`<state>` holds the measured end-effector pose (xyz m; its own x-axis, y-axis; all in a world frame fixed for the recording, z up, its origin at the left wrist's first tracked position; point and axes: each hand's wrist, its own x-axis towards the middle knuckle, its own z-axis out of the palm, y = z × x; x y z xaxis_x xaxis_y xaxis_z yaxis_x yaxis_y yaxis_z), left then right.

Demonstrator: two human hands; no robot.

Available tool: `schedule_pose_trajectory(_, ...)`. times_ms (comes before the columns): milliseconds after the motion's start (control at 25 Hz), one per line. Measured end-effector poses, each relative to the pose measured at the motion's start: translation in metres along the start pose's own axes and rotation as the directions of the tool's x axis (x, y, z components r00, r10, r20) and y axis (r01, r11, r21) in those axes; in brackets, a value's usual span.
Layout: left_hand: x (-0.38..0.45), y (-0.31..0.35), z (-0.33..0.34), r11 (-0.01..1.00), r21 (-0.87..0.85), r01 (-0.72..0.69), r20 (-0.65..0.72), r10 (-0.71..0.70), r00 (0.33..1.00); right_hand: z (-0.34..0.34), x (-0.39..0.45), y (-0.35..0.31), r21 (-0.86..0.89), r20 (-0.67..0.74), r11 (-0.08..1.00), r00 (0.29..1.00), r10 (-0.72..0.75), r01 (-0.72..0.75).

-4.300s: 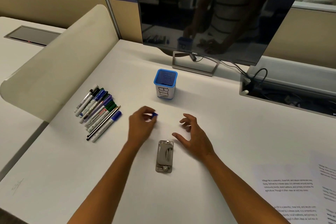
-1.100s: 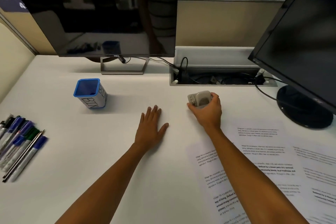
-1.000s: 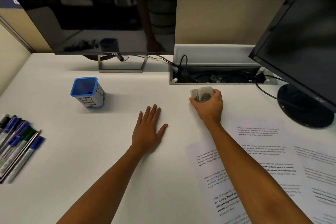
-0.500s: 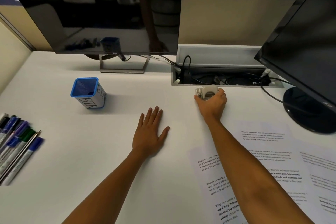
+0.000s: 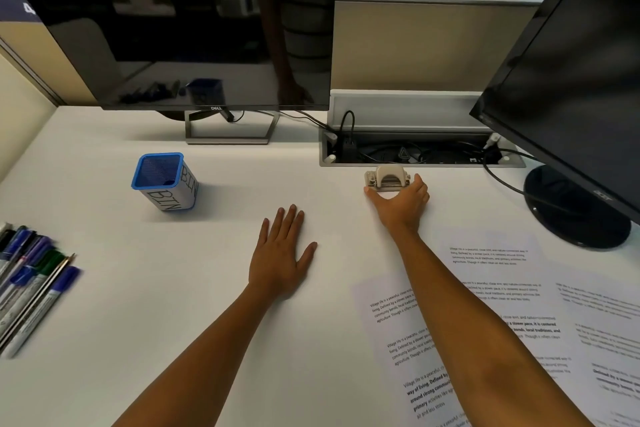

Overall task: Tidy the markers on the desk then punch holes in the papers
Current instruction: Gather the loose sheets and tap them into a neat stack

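While the markers (image 5: 29, 291) lie loose at the desk's left edge outside the bin (image 5: 162, 180), the right hand (image 5: 400, 199) grips the hole punch (image 5: 388, 178), the left hand (image 5: 280, 253) rests flat, and the papers (image 5: 491, 288) look unpunched.

Office desk backdrop, placed from the cable tray (image 5: 408, 152)

The cable tray is a recess sunk in the white desk (image 5: 138, 288), its lid raised behind it, with black cables and plugs inside. Left of the tray stands a dark Dell monitor (image 5: 187, 24) on a grey open-frame stand (image 5: 230, 130). Right of the tray a second black monitor (image 5: 571, 87) leans in over its round black base (image 5: 576, 211), and a cable runs from the tray toward that base. Behind the tray rises a beige partition (image 5: 415, 45).
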<state>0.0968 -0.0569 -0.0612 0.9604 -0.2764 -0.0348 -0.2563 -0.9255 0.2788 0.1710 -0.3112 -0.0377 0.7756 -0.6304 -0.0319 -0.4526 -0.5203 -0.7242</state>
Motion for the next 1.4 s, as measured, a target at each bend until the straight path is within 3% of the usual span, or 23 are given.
schedule_pose_trajectory(400, -0.026, 0.013, 0.0, 0.999, -0.036, 0.021, 0.132, -0.016, 0.991, -0.083, -0.057, 0.039, 0.118, -0.05, 0.989, 0.995, -0.081, 0.086)
schedule_pose_trajectory(800, -0.071, 0.073, 0.001, 0.963, -0.196, 0.187, 0.191, -0.15, 0.97, -0.128, -0.144, 0.12, 0.035, -0.03, 0.984, 0.984, -0.174, 0.175)
schedule_pose_trajectory(960, -0.088, 0.106, 0.004, 0.961, -0.213, 0.178, 0.253, -0.121, 0.96, -0.143, -0.161, 0.137, -0.015, -0.06, 0.986, 0.984, -0.166, 0.166)
schedule_pose_trajectory(1200, -0.105, 0.128, 0.015, 0.989, -0.125, 0.074, 0.299, -0.033, 0.954, -0.143, -0.182, 0.15, -0.177, 0.076, 0.983, 0.996, -0.036, 0.049)
schedule_pose_trajectory(1400, -0.085, 0.109, -0.002, 0.981, -0.105, 0.164, 0.333, -0.121, 0.935, -0.137, -0.201, 0.143, -0.205, 0.159, 0.974, 0.985, -0.061, 0.093)
